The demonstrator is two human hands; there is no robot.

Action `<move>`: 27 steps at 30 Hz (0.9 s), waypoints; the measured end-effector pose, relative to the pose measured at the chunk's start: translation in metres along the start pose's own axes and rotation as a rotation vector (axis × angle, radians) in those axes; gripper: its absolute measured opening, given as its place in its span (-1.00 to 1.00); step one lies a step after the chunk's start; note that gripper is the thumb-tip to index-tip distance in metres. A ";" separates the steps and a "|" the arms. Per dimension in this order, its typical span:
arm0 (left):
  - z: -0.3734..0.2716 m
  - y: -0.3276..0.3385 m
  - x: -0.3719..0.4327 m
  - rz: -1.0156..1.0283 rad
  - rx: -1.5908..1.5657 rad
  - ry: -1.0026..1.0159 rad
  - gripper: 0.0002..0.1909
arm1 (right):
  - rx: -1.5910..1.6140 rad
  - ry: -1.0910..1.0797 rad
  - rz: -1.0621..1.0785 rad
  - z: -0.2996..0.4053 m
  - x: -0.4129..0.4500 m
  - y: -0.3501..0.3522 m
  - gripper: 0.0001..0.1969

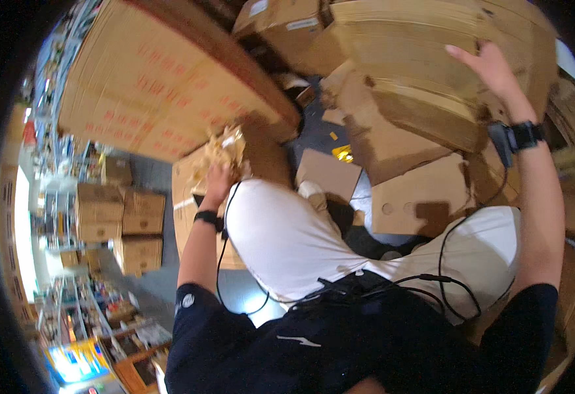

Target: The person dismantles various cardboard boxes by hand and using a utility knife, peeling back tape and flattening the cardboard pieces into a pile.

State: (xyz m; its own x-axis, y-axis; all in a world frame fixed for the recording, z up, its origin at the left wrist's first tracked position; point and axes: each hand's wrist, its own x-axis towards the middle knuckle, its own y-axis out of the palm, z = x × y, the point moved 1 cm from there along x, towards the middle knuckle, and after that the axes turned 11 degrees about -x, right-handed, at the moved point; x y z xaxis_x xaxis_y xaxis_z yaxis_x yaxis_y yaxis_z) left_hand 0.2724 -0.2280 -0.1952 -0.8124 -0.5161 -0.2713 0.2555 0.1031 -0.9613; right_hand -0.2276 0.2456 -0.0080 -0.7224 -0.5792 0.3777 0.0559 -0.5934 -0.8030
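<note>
My left hand [220,184] is closed around a crumpled bundle of tan packing tape and torn paper [226,150]. The bundle rests over a cardboard box [184,182] beside my left knee. At upper right, my right hand [496,71] is at a folded cardboard sheet [410,54]. The thumb points across the sheet's face, while the other fingers are largely hidden at a dark notch in it. Below that sheet lie more flattened cardboard pieces [396,140], and one sheet with round marks [415,197] is near my right knee.
A large carton with red printing [164,83] leans at upper left. Several cartons [282,29] stand ahead. A small cardboard sheet [329,172] and a shiny yellow scrap [342,153] lie on the dark floor. Stacked boxes [120,212] and shelving are to the left. Black cables [445,278] cross my lap.
</note>
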 end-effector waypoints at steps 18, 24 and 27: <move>-0.269 -0.257 0.081 -0.096 -1.449 0.517 -0.01 | 1.089 0.189 0.171 -0.033 -0.004 -0.034 -0.49; -0.272 -0.218 0.114 0.264 -1.268 0.689 -0.32 | 1.037 0.227 -0.013 -0.041 -0.003 -0.036 -0.48; -0.278 -0.211 0.106 0.274 -1.257 0.611 -0.62 | 0.906 0.373 -0.028 -0.061 -0.006 -0.027 -0.46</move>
State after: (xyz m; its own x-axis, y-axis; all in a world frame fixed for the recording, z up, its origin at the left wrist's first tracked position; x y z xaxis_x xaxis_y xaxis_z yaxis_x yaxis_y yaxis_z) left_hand -0.0136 -0.0678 -0.0347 -0.9915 0.0516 -0.1198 0.0740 0.9789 -0.1905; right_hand -0.2667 0.2986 -0.0169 -0.8942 -0.4372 0.0962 0.4310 -0.8989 -0.0795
